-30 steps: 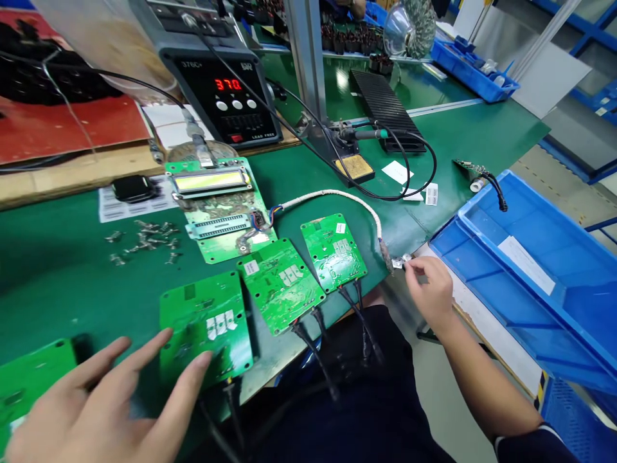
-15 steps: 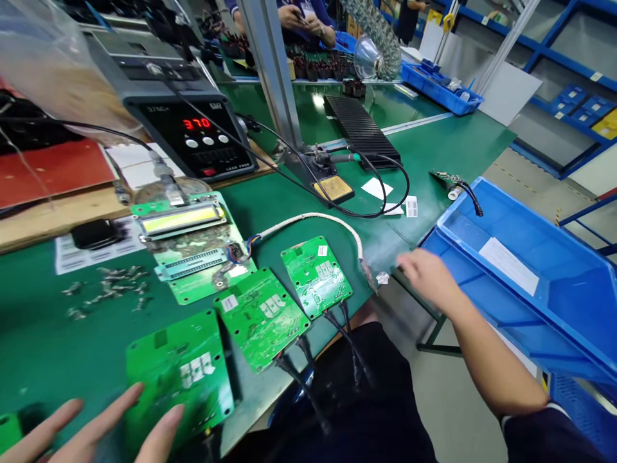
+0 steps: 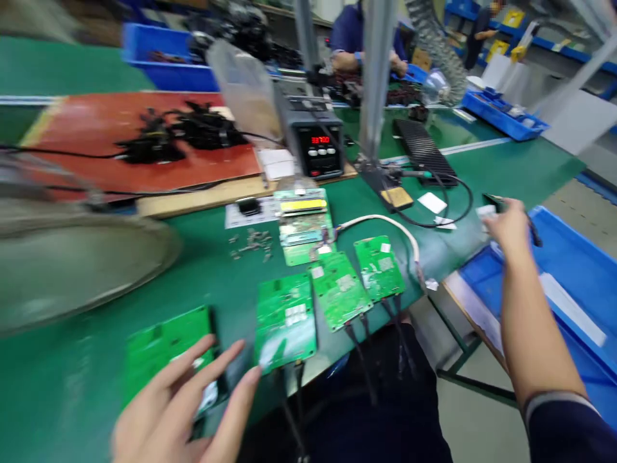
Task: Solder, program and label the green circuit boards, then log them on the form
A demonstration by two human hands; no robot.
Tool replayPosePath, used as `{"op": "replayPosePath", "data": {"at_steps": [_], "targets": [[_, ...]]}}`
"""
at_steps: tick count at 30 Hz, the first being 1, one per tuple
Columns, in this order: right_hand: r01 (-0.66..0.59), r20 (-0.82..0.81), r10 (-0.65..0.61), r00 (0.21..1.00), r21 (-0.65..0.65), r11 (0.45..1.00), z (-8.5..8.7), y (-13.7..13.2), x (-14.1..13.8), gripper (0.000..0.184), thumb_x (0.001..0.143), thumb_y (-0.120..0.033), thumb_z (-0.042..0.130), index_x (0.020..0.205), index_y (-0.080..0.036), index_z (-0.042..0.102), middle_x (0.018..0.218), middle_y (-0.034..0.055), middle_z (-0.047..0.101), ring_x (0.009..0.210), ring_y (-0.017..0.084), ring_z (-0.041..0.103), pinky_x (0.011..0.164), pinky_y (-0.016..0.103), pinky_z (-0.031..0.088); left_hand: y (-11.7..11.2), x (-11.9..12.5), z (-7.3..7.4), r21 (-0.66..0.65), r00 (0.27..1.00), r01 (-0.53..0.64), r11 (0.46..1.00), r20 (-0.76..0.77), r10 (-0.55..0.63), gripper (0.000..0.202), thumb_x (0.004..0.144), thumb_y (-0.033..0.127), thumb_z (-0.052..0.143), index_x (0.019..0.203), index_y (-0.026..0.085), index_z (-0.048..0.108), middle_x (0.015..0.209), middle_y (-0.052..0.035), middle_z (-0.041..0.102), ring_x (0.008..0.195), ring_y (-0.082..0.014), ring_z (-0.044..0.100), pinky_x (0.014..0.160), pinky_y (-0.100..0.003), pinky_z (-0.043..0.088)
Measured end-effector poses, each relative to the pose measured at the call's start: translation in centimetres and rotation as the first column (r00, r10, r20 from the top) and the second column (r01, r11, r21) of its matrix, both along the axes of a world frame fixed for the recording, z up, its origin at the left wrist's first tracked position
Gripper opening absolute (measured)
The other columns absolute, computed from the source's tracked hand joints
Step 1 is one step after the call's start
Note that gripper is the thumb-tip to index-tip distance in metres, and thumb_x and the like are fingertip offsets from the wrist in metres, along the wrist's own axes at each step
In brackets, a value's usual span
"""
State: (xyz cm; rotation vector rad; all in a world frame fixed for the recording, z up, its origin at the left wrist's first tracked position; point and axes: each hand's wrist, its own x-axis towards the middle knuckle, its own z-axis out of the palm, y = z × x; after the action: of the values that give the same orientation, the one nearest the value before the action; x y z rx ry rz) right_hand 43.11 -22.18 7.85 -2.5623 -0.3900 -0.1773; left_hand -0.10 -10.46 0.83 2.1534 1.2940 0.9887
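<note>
Moving R hand (image 3: 506, 226) off cable (image 3: 385, 222), toward bin (image 3: 573, 257)

Surface (image 3: 216, 276) green all over. Circuit boards (image 3: 285, 321) lower centre: brighter green, white label patches. Display board (image 3: 303, 225) above them: green with a yellow LCD strip. Mat (image 3: 96, 128) upper left red, cable bundles (image 3: 178, 138) on it black. Soldering station (image 3: 319, 151) black, red digits. Braided cable (image 3: 385, 222) white. Sponge (image 3: 396, 197) yellow. Bin (image 3: 573, 257) at right edge blue, white label. Sleeve (image 3: 569, 427) lower right navy.
</note>
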Motion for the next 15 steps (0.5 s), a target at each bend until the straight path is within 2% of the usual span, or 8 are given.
{"op": "replayPosePath", "data": {"at_steps": [2,4,6,7,9,10,12,15], "targets": [[-0.050,0.046,0.045,0.998,0.112,0.992,0.6,-1.7,-4.2,0.071,0.080,-0.030,0.064,0.139,-0.013,0.029,0.089,0.0136,0.066,0.077,0.019,0.066,0.074,0.034,0.050,-1.5,-0.1,1.1,0.021,0.994,0.106,0.994,-0.015,-0.105,0.026,0.077,0.034,0.060,0.103,0.038,0.064,0.112,-0.0007,0.062,0.105,-0.0271,0.059,0.096,-0.044,0.045],[-0.355,-0.097,0.428,0.898,0.415,0.838,0.3,-2.4,-9.4,0.075,0.076,-0.034,0.068,0.139,-0.025,0.029,0.068,0.0030,0.065,0.053,0.016,0.061,0.057,0.031,0.050,-2.7,0.5,1.8,-0.031,0.974,0.224,0.974,0.042,-0.223,0.024,0.081,0.029,0.059,0.103,0.037,0.063,0.107,0.0000,0.064,0.097,-0.0203,0.063,0.086,-0.034,0.051],[-0.626,-0.356,0.767,0.533,0.444,0.641,-0.5,-1.7,-14.9,0.078,0.071,-0.031,0.073,0.137,-0.027,0.033,0.066,-0.0013,0.066,0.052,0.016,0.062,0.049,0.028,0.048,-3.4,1.5,2.2,-0.108,0.942,0.326,0.939,0.124,-0.313,0.026,0.081,0.027,0.061,0.105,0.036,0.063,0.110,-0.0002,0.065,0.100,-0.0177,0.063,0.085,-0.029,0.053],[-0.724,-0.441,0.830,0.342,0.439,0.531,-1.0,-1.0,-17.4,0.076,0.071,-0.027,0.073,0.137,-0.027,0.034,0.066,-0.0031,0.066,0.054,0.016,0.063,0.051,0.027,0.048,-3.5,2.1,2.3,-0.160,0.925,0.368,0.916,0.162,-0.344,0.027,0.080,0.027,0.062,0.107,0.035,0.064,0.113,-0.0010,0.064,0.103,-0.0181,0.062,0.086,-0.029,0.053],[-0.821,-0.511,0.853,0.106,0.440,0.365,-1.9,0.8,-20.9,0.070,0.075,-0.018,0.067,0.137,-0.029,0.035,0.069,-0.0054,0.066,0.060,0.012,0.062,0.058,0.024,0.048,-3.5,3.1,2.2,-0.299,0.902,0.421,0.856,0.241,-0.360,0.028,0.080,0.030,0.062,0.107,0.032,0.065,0.115,-0.0033,0.064,0.104,-0.0201,0.062,0.083,-0.030,0.054],[-0.839,-0.515,0.856,0.045,0.446,0.312,-2.3,1.6,-22.0,0.068,0.076,-0.016,0.065,0.137,-0.029,0.036,0.070,-0.0059,0.065,0.062,0.011,0.061,0.060,0.023,0.047,-3.4,3.4,2.1,-0.388,0.895,0.436,0.812,0.283,-0.345,0.027,0.079,0.031,0.061,0.106,0.030,0.066,0.112,-0.0046,0.066,0.100,-0.0208,0.064,0.079,-0.030,0.055],[-0.839,-0.491,0.871,0.016,0.467,0.279,-2.9,2.7,-22.8,0.064,0.078,-0.017,0.064,0.135,-0.028,0.039,0.071,-0.0058,0.063,0.062,0.010,0.058,0.061,0.022,0.045,-3.1,3.6,1.7,-0.572,0.891,0.442,0.691,0.370,-0.263,0.027,0.078,0.034,0.061,0.102,0.024,0.068,0.095,-0.0055,0.070,0.084,-0.0199,0.067,0.069,-0.029,0.056],[-0.755,-0.441,0.894,0.081,0.559,0.344,-3.6,3.2,-23.0,0.053,0.078,-0.022,0.065,0.128,-0.025,0.047,0.077,-0.0034,0.062,0.066,0.009,0.055,0.065,0.023,0.045,-2.7,3.1,1.2,-0.720,0.883,0.417,0.555,0.465,-0.061,0.032,0.074,0.033,0.066,0.103,0.018,0.065,0.073,-0.0017,0.070,0.067,-0.0153,0.065,0.062,-0.025,0.055]]}}
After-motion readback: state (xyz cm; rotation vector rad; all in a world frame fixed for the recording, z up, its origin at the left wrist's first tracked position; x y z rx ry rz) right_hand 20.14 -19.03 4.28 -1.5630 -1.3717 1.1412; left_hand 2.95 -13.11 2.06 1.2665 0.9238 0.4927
